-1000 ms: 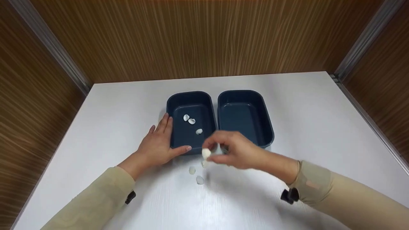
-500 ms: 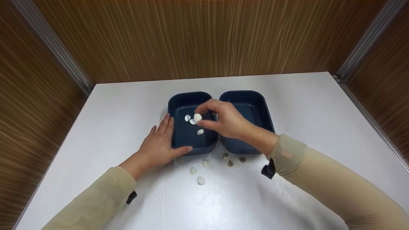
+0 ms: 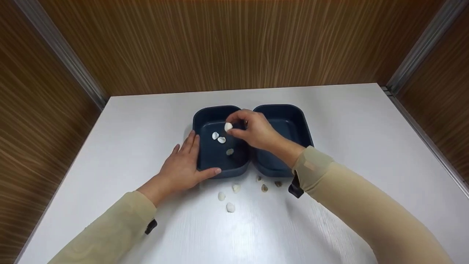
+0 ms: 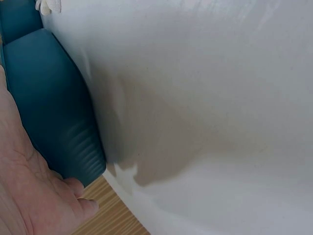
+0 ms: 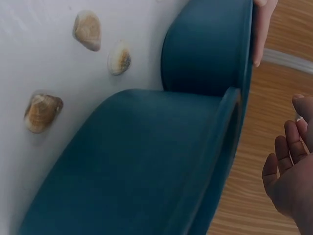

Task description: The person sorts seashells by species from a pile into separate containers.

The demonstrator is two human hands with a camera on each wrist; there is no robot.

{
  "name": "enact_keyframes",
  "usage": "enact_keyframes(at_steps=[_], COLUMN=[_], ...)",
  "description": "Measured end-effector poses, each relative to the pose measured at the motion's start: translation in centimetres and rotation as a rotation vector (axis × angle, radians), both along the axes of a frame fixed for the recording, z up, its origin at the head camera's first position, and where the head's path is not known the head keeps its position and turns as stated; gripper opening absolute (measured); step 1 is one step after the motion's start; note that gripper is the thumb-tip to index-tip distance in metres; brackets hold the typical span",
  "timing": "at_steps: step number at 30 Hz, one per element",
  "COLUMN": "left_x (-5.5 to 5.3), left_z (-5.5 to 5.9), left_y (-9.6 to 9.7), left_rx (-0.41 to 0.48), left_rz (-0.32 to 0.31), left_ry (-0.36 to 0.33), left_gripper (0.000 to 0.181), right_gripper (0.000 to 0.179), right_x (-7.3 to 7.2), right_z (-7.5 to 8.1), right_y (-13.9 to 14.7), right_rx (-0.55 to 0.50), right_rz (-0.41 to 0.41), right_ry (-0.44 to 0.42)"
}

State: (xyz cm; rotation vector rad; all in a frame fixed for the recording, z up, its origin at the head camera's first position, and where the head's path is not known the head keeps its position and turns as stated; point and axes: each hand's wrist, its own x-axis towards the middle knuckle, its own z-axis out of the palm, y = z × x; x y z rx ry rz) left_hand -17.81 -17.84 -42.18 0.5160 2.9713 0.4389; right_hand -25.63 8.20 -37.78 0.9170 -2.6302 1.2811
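My right hand (image 3: 256, 130) pinches a white ribbed seashell (image 3: 228, 127) between thumb and fingertips, over the left blue tray (image 3: 234, 171). Inside that tray lie a pair of white shells (image 3: 221, 140) side by side and a darker-looking shell (image 3: 229, 151) nearer the front. My left hand (image 3: 181, 165) rests against the tray's left side, fingers straight along the wall and thumb at the front rim. In the left wrist view, the left palm (image 4: 34, 181) lies along the tray's outer wall (image 4: 54, 98). The right wrist view shows the right hand (image 5: 293, 166) beyond the rims, the held shell mostly hidden.
A second blue tray (image 3: 273, 170) stands right beside the first, partly behind the right hand. White shells (image 3: 230, 207) lie on the white table (image 3: 146, 121) in front of the left tray; brown shells (image 5: 43, 112) lie before the right one. Wood-grain panels (image 3: 234, 47) enclose the table.
My right hand has carried the white shell from in front of the trays up over the left tray, then slightly farther back. Brown shells in front came into sight. The left hand stays put.
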Motion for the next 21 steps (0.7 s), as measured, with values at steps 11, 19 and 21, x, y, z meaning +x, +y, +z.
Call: enact_keyframes(at_steps=[11, 19, 21], left_x=[-0.1, 0.0, 0.0], left_z=[0.1, 0.1, 0.1], left_y=[0.0, 0.1, 0.1], left_rx=[-0.003, 0.009, 0.008], left_rz=[0.0, 0.002, 0.002], left_ry=[-0.009, -0.006, -0.004], left_gripper=[0.133, 0.133, 0.133], right_gripper=[0.024, 0.031, 0.032], right_x=[-1.4, -1.6, -1.5], right_z=[-1.1, -1.0, -0.9], right_y=[-0.1, 0.2, 0.3], right_rx=[0.006, 0.046, 0.035], right_rz=[-0.061, -0.096, -0.098], right_ry=[-0.003, -0.054, -0.058])
